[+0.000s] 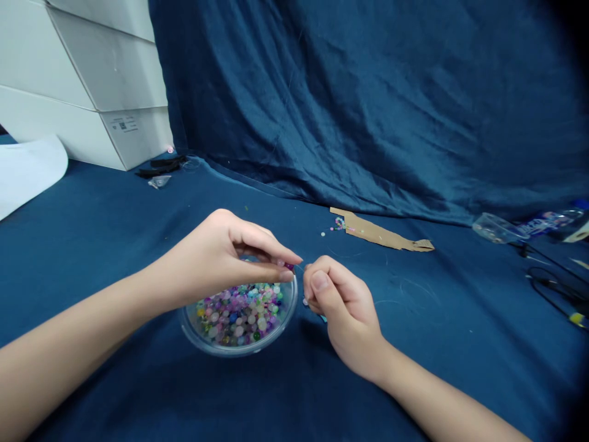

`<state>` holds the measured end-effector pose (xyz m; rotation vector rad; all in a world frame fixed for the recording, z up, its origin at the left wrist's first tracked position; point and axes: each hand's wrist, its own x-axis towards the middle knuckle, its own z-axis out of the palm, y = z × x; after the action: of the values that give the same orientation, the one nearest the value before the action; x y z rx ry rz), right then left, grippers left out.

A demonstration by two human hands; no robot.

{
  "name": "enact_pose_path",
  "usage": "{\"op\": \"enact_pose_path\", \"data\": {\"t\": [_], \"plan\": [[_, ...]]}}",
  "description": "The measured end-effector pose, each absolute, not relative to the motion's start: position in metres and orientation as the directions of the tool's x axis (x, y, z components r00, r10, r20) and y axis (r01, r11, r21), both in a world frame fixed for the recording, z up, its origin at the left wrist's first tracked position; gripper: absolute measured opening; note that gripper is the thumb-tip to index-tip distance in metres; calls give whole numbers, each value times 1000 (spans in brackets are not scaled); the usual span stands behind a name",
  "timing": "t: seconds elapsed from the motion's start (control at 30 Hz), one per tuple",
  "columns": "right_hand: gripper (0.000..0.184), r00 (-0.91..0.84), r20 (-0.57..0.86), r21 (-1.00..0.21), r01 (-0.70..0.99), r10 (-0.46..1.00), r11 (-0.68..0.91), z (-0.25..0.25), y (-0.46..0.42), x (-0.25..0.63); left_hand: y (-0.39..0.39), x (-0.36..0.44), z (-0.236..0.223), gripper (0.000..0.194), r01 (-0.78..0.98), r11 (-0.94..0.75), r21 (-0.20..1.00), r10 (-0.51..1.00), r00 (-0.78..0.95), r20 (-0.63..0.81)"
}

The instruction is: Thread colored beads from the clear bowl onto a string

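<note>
The left hand [257,252] pinches a purple bead [289,266] above the bead bowl [239,351].

Open cloth [138,245] left of bead bowl [239,351]; rightward, cardboard strip [381,234] and black cables [552,288] obstruct.

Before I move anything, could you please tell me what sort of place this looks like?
Probably a makeshift indoor craft spot: a clear bowl holds many colourful beads, a blue curtain hangs behind, and white boxes stand stacked beside the curtain.
</note>
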<state>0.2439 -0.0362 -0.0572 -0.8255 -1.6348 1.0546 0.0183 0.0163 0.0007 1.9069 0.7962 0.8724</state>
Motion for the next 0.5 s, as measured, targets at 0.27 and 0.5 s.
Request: {"op": "enact_pose_path", "data": {"t": [0.27, 0.5], "plan": [[38, -282, 355, -920, 66, 891, 388, -56, -36, 244, 18, 17, -1, 16, 174, -441, 880, 771, 575, 273], [40, -289, 348, -928, 33, 892, 372, -53, -34, 243, 18, 17, -1, 19, 199, -356, 913, 822, 532, 204]]}}
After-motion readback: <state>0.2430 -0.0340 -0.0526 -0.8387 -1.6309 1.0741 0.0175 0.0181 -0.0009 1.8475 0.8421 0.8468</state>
